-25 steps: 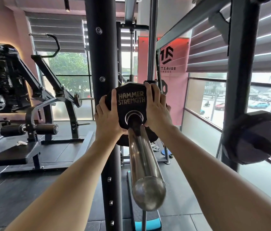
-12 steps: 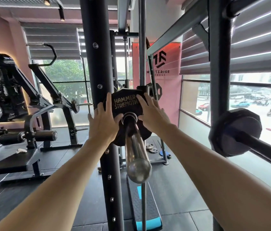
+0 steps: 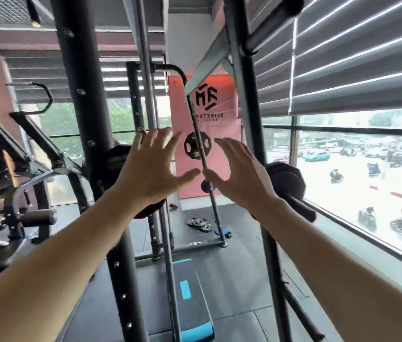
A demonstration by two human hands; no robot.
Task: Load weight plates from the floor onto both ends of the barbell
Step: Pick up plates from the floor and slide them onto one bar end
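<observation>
Two hands are raised, the left hand (image 3: 149,169) and the right hand (image 3: 239,174), among two black rack uprights (image 3: 91,119), one weight plate hung on a far rack (image 3: 197,145), one small pile of plates on the floor (image 3: 200,224), and one blue-edged step platform (image 3: 192,307).

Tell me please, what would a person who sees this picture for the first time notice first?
First come the two bare hands in the middle, the left hand and the right hand, both raised with spread fingers and holding nothing. Behind the left hand stands a thick black rack post with a dark weight plate partly hidden beside it. On the right, a large window shows a bright street with cars and motorbikes.
</observation>
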